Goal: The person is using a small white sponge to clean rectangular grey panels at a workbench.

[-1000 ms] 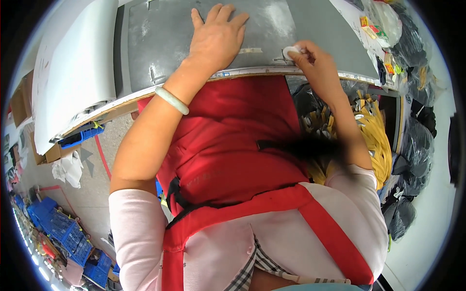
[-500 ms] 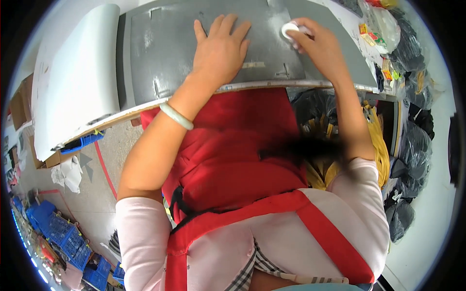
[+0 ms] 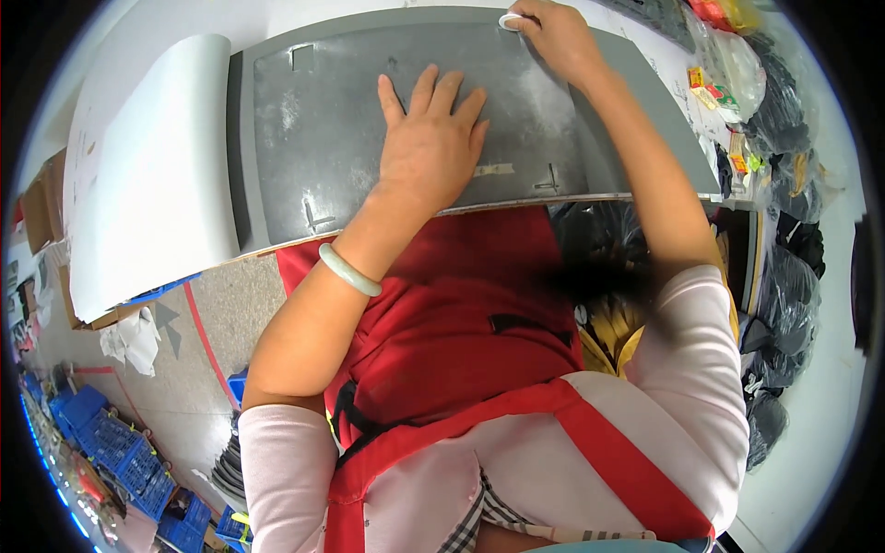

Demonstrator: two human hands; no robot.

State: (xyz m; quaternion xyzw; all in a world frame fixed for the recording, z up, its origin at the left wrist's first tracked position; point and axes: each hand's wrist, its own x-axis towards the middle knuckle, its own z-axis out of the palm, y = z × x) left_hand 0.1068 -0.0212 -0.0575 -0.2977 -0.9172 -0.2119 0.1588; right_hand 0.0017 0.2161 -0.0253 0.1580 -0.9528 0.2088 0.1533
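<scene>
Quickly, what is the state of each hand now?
Left hand: open, spread on the dark grey sheet.
Right hand: closed, holding a small round white piece.

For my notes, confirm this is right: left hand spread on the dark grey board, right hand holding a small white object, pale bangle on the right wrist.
Wrong side: the head view shows the pale bangle on the left wrist. Otherwise, the left hand is spread on the dark grey board and the right hand holds a small white object.
</scene>
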